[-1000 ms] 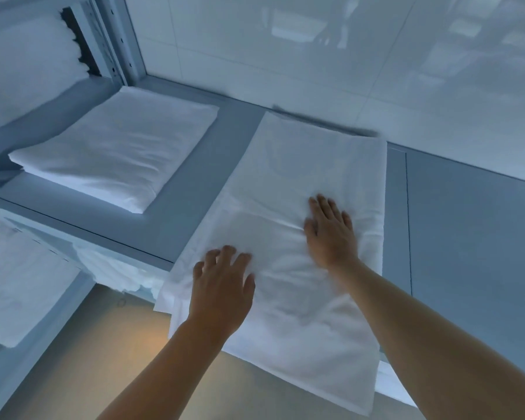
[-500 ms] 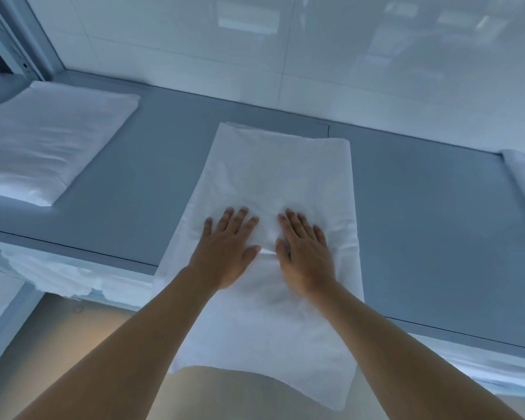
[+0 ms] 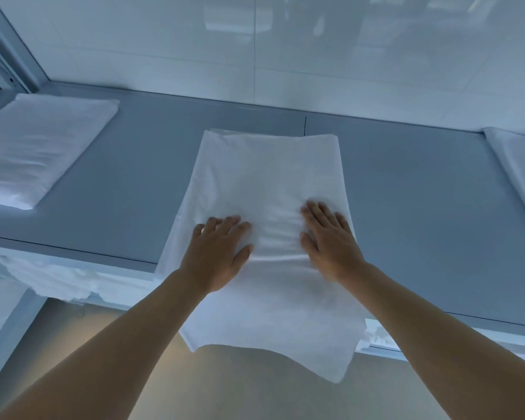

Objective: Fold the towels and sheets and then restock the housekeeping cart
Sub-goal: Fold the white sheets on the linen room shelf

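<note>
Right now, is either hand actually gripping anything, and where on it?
Nothing is gripped. The left hand and right hand lie flat, fingers straight, pressing the middle of the white sheet near the shelf's front edge.

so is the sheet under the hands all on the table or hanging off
Hanging off. The sheet lies partly folded on the grey table, its near end drooping past the front edge, with both hands pressed flat on it.

Left hand (image 3: 217, 253), right hand (image 3: 331, 241) — bare, no gloves; forearms uncovered — no sleeves showing.
</note>
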A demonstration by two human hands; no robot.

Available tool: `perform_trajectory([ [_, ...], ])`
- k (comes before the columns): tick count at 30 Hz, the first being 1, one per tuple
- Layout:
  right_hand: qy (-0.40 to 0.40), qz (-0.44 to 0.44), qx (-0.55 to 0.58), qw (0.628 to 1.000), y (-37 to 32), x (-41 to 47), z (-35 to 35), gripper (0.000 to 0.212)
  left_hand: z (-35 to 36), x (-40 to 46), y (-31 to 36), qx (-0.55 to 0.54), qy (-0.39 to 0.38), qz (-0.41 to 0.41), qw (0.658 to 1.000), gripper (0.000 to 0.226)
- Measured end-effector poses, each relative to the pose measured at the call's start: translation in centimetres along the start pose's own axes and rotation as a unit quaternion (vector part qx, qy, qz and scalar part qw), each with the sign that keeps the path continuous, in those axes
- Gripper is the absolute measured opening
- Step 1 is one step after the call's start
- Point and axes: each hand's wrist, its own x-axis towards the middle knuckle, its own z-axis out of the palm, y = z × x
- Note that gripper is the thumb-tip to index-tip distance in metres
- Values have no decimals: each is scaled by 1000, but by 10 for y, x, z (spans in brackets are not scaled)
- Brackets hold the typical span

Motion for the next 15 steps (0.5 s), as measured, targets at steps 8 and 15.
perform_trajectory([
  [8,3,-1,12,1000,4,-1,11,63,23,18,-12,-35,-27,21,999,72],
  [15,-5,-1,13,1000,-10,-42,12,65,21,-21,-4,-35,-36,33,998,72],
])
